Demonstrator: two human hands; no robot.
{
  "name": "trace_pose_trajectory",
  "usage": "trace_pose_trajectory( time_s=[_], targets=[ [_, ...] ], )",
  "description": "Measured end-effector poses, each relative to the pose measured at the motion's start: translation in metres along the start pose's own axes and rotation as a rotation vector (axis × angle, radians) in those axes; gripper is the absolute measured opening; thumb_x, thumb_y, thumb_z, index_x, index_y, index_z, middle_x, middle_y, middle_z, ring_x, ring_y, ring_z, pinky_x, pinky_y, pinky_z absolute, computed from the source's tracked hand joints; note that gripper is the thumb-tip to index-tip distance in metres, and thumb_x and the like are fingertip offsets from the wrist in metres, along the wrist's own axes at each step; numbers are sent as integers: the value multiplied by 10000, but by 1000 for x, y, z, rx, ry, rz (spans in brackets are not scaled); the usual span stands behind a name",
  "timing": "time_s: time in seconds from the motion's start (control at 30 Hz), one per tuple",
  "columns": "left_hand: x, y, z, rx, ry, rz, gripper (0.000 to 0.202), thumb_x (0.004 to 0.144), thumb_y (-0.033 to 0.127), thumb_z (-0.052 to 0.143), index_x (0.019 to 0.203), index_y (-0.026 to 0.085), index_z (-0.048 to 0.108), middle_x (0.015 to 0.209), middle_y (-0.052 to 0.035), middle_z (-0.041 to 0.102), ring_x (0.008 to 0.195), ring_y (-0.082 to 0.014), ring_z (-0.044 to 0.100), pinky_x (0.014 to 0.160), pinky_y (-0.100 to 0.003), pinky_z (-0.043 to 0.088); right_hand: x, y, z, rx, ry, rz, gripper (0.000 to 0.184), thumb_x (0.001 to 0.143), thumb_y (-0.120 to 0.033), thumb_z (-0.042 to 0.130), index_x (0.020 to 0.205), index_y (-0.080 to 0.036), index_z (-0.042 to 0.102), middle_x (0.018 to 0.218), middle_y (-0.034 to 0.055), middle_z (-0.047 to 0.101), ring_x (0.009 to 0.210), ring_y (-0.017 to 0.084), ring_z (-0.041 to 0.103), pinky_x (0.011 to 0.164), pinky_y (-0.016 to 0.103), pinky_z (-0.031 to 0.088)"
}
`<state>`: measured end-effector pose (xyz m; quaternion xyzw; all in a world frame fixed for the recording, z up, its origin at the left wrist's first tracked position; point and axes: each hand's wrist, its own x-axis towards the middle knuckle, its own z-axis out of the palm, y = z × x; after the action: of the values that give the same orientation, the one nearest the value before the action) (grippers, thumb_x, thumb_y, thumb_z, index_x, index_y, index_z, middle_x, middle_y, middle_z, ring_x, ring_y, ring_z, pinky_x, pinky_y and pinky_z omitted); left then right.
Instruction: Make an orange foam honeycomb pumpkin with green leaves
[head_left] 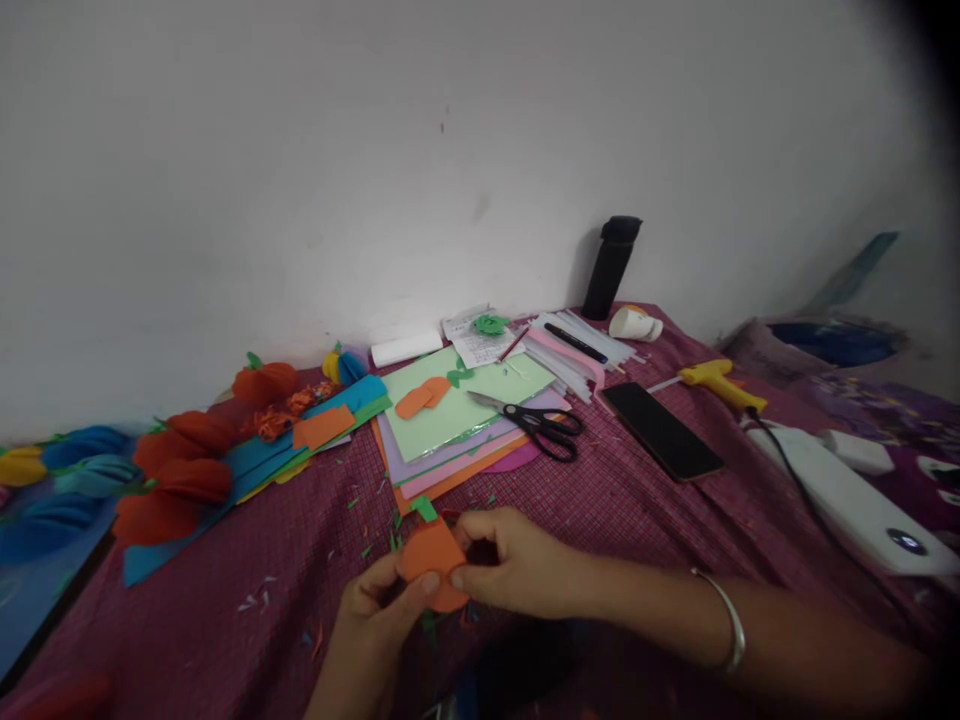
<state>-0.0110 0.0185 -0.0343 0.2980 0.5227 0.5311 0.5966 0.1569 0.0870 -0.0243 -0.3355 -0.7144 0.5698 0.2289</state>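
An orange paper pumpkin with a green paper stem is held between both hands above the front of the table. My left hand pinches its lower left side, thumb in front. My right hand grips the right edge between thumb and fingers; what lies behind the paper is hidden. Just beyond, black-handled scissors lie on a stack of coloured paper sheets, pointing left. Orange paper cutouts rest on the light green top sheet, near small green cutouts.
Finished-looking red paper pumpkins and blue ones stand at left beside blue paper strips. Right of the stack are a phone, a yellow glue gun with a cord and a white device. A black bottle stands by the wall.
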Motion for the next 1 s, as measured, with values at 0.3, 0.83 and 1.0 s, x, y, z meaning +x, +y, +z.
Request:
trace_pose_trajectory(
  time_s=[0.3, 0.83, 1.0],
  targets=[
    [-2, -4, 3, -88, 39, 43, 266, 593, 309, 879, 798, 196, 752, 759, -6, 745, 712, -158, 660, 720, -242, 507, 1, 7, 4, -98, 28, -10, 86, 717, -174, 600, 691, -179, 518, 640, -44, 501, 571, 92, 435, 518, 198, 333],
    [0, 3, -10, -243, -120, -116, 207, 666, 323, 853, 815, 210, 763, 727, -12, 706, 699, -148, 633, 686, -237, 488, -11, -17, -14, -203, -5, -358, 183, 900, -336, 509, 838, -179, 579, 759, 10, 599, 677, 129, 524, 629, 240, 396],
    [4, 1, -11, -426, -272, -154, 243, 608, 353, 880, 716, 193, 733, 646, -5, 638, 599, -127, 586, 542, -215, 432, 44, -13, -63, -609, 172, -245, 131, 902, -191, 500, 850, -166, 619, 764, -2, 636, 684, 108, 568, 625, 199, 407]
  ],
)
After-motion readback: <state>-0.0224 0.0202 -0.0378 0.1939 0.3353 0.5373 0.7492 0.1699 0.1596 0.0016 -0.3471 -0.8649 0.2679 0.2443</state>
